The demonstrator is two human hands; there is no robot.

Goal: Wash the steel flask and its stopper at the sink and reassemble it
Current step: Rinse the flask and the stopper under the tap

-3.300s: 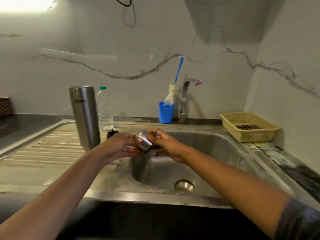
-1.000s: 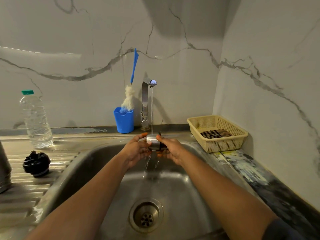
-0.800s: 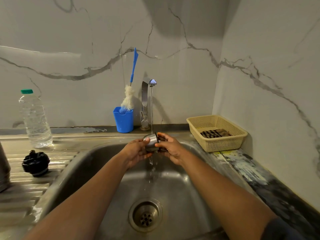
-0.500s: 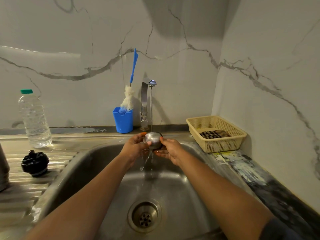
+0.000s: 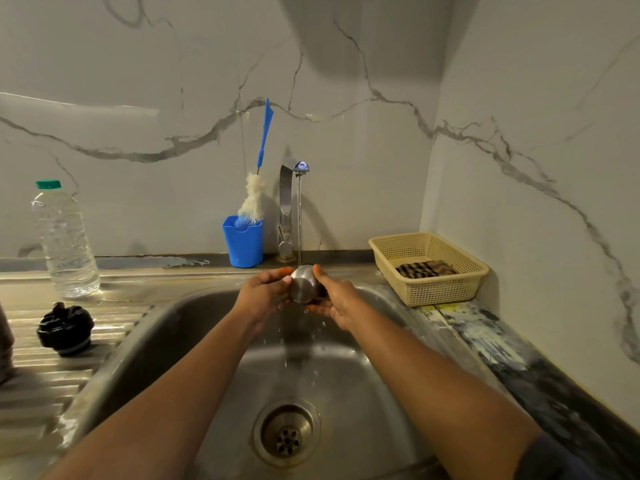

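The steel sink (image 5: pixel 166 341) fills the middle of the view. Its ribbed draining surface (image 5: pixel 45 386) runs off to the left. At that far left edge only a dark sliver of what looks like the flask body (image 5: pixel 4 341) shows, standing on the ribs.

Both forearms reach forward over the basin, and the hands meet under the faucet (image 5: pixel 285 202), where a thin stream of water (image 5: pixel 299 220) falls.

The left hand (image 5: pixel 263 289) and right hand (image 5: pixel 337 297) have the flask's steel cap (image 5: pixel 304 285) directly between them, so neither is nearer to it. The stream lands on the cap's upper end. Its short axis seems tipped toward the camera, though I cannot tell which end is open.

Each grip is closed on the cap. The left fingers curl against its left side. The right thumb lies on top, with the palm cupped beneath. Drops fall from it toward the drain (image 5: pixel 286 434).

This looks like the rinsing of the cap, with reassembly not yet begun.

The black stopper (image 5: pixel 65 329) sits on the ribs well to the left, apart from both hands. The left hand would have the shorter reach to it.
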